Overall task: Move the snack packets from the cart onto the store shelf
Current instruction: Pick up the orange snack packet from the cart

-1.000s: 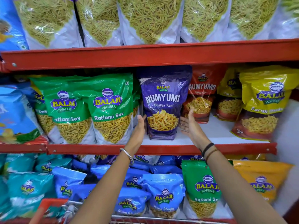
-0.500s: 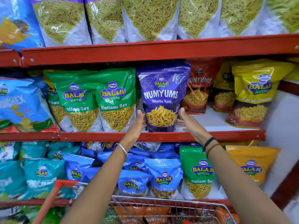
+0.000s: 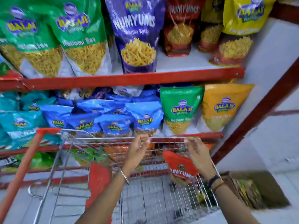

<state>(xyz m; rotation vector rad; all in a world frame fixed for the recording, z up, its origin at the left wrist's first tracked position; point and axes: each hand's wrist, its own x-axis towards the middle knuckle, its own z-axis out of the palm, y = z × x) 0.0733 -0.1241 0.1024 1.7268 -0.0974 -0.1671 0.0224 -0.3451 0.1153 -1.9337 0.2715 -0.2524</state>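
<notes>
My left hand (image 3: 137,151) and my right hand (image 3: 198,152) hang over the far end of the wire cart (image 3: 105,138), fingers loosely curled, with nothing held. A red Numyums packet (image 3: 181,168) stands tilted inside the cart just below and left of my right hand; whether they touch is unclear. The purple Numyums packet (image 3: 137,38) stands upright on the middle shelf (image 3: 129,79), with a red Numyums packet (image 3: 179,31) to its right. Orange and green packets show blurred through the cart's wire front.
Green Ratlami Sev bags (image 3: 80,38) fill the middle shelf's left side and yellow bags (image 3: 239,29) its right. Blue, green and orange packets crowd the lower shelf (image 3: 210,135). The cart's red handle bar (image 3: 21,167) runs down the left. An open cardboard box (image 3: 252,191) sits on the floor at right.
Both hands let go of the purple Numyums packet on the middle shelf and dropped down to the cart. My view tilted downward, bringing the cart basket into sight.
</notes>
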